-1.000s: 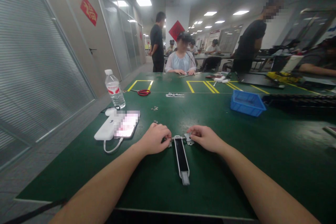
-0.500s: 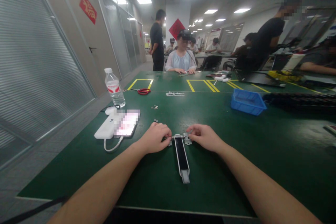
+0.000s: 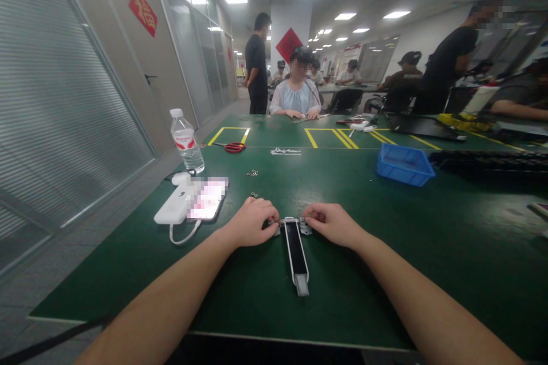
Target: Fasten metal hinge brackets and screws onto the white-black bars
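a long narrow black strip in a silvery metal frame [image 3: 296, 254] lies flat on the dark green table mat [image 3: 355, 274], close to the near edge, running straight from near to far. at its far end sit small silvery metal fittings [image 3: 305, 228], one on each side. the left hand [image 3: 252, 222] is curled nearly closed, thumb and fingertips pinched on the fitting at the strip's left corner. the right hand [image 3: 334, 223] mirrors it, fingers drawn in tight on the fitting at the right corner. both forearms rest low over the mat.

left of the hands lie a white rectangular power bank with a looped cable [image 3: 173, 210] and a phone [image 3: 208, 201] touching it, and just beyond them stands a clear plastic water bottle with a red label [image 3: 186, 141]. a few tiny metal washers [image 3: 252, 173] are scattered between the bottle and the middle of the table. farther off are red-handled scissors [image 3: 234, 147], yellow tape rectangles [image 3: 325, 138] and, to the right, a blue plastic bin [image 3: 405, 165].

at the far end a seated person in a pale blue top [image 3: 295, 98] has both hands on the table. a person in black [image 3: 257, 68] stands behind, another at the far right. glass partitions with blinds line the left wall, a red diamond sign [image 3: 288, 44] hangs on a white pillar, and ceiling light panels glow overhead.
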A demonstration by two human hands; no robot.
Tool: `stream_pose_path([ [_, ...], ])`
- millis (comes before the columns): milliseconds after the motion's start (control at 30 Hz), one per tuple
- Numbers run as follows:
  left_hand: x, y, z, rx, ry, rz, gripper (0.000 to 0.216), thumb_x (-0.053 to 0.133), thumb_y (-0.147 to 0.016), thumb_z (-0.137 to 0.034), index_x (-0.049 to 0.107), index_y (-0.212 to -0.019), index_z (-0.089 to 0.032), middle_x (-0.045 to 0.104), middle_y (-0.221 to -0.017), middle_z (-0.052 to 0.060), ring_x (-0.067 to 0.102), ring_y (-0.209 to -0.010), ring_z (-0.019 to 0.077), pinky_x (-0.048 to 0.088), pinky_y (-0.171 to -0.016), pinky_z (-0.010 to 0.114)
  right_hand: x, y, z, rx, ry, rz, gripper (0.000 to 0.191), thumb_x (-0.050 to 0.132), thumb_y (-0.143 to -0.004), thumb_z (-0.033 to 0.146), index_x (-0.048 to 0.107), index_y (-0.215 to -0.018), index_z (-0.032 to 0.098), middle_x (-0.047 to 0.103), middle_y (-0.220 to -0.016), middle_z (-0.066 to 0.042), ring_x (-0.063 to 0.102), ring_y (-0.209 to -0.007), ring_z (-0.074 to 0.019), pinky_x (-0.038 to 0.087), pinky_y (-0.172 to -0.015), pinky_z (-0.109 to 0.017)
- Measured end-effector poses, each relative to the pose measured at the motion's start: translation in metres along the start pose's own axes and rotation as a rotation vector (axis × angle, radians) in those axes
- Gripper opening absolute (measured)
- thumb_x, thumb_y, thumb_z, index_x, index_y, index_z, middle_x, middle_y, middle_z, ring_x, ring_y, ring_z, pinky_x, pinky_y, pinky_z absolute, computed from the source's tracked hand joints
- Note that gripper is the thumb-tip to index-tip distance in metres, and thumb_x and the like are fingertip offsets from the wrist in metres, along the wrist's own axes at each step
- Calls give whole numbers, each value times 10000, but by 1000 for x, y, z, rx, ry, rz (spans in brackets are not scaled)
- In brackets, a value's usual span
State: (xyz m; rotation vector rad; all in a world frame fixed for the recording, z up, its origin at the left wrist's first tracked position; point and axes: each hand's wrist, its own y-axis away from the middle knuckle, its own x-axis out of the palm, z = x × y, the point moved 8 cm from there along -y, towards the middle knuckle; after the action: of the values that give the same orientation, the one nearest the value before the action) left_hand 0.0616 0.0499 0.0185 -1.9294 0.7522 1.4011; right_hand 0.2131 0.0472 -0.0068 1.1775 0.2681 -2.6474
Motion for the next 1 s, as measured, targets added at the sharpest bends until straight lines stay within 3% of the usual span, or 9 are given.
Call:
stream_pose_path([
  [133, 1, 0, 0, 14, -8, -8, 135, 495, -837, -259, 610, -866, -194, 618, -865, 25, 537, -858, 185, 315, -792, 336, 0, 1, 2, -34, -25, 18, 165, 523, -760, 161, 666, -842, 172, 526, -589, 32, 461, -542, -97, 351, -544, -221],
  [433, 1, 1, 1, 23, 16, 8, 165, 517, -843, -318, 601, -898, -187, 607, -879, 23, 531, -869, 185, 317, -786, 328, -1, 2, 16, -174, 61, 0, 173, 596, -786, 261, 699, -893, 171, 529, -672, 2, 452, -589, -105, 358, -571, -235],
  [1000, 3, 0, 2, 15, 57, -21, 134, 538, -844, -305, 583, -870, -181, 597, -858, 17, 524, -861, 181, 331, -776, 316, 0, 1, 14, -185, 45, -56, 131, 637, -773, 204, 723, -868, 179, 542, -649, 10, 452, -575, -101, 361, -574, -238],
])
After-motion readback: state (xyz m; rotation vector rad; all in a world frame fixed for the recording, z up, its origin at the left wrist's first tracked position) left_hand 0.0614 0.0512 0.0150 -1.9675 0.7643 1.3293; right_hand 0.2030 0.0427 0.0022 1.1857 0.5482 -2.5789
